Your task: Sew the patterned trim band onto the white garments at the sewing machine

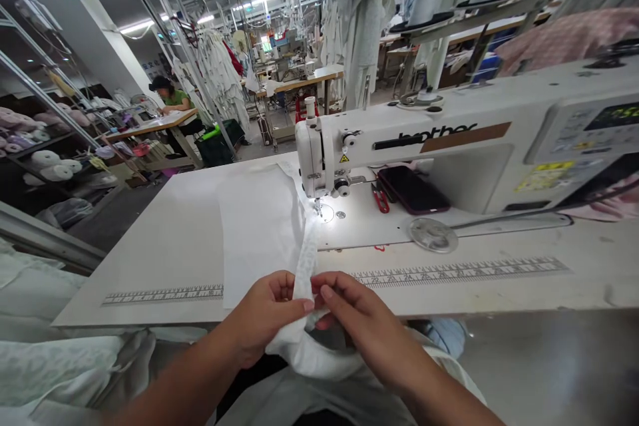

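Observation:
A narrow strip of pale patterned fabric [308, 249] runs from under the needle of a white sewing machine [319, 153] down towards me. My left hand [267, 313] pinches the strip at the table's front edge, its thumb lying on top. Close beside it, my right hand [349, 303] is closed on the fabric's right edge, with thumb and forefinger together. Below both hands the white cloth widens and hangs over my lap. The machine's lamp lights the needle area, and the strip hides part of the needle plate.
Red thread snips [380, 198] and a dark phone [413, 190] lie under the machine arm. A clear round disc [433, 235] sits on the table's right part. Printed ruler tape [464, 271] follows the front edge. Another person [172, 98] sits at a far table on the left.

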The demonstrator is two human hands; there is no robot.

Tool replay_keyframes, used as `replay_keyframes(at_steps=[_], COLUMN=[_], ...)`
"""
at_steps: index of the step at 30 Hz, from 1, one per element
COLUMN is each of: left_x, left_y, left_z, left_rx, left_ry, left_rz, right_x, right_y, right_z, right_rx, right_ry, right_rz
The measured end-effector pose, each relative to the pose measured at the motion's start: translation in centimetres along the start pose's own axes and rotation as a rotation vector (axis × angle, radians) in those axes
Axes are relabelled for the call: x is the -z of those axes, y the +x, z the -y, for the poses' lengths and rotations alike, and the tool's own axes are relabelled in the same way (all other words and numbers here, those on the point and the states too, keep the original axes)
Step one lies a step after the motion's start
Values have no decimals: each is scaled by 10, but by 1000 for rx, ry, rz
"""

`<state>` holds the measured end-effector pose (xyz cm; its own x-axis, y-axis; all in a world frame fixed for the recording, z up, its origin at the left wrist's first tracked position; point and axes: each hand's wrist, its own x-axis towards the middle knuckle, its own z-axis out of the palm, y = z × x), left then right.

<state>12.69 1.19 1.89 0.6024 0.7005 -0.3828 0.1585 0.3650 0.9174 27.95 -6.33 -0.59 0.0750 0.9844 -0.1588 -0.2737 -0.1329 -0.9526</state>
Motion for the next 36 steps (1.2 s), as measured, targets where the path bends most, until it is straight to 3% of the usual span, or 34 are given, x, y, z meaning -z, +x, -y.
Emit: replay_keyframes(at_steps=[4, 7, 9, 11, 14, 20, 25, 27, 30, 33, 36], left_x=[-5, -10, -14, -15, -9, -1, -8, -9, -7, 0, 10], left_y=[-10, -18, -23, -26, -29, -24, -15, -13, -14, -15, -15], left_z=[-3, 4, 12, 22, 37, 41, 34, 35, 37, 33, 23], left_rx=[-161, -446, -614, -704, -753, -384, -319, -385, -669, -968, -1139], left_ry=[509, 989, 1146, 1170, 1008, 603, 506, 584, 858, 1147, 1373], left_rz=[-97, -172, -191, -173, -134, -250, -339, -403, -441, -370, -228], right_x=[-16, -24, -26, -25, -19, -13, -24, -26, -27, -25, -20], right_y=[12, 16, 16, 12, 1, -3, 1, 0, -1, 1, 4], right_z=[-5, 0, 3, 2, -8, -19, -15, -14, -13, -11, -8], right_rx=[-61, -35, -41, -89, -170, -177, -155, -155, -153, -157, -167], right_ry=[252, 413, 508, 570, 623, 693, 643, 596, 525, 469, 431], right_rz=[21, -3, -27, -42, -35, 45, 20, 2, 13, 60, 125])
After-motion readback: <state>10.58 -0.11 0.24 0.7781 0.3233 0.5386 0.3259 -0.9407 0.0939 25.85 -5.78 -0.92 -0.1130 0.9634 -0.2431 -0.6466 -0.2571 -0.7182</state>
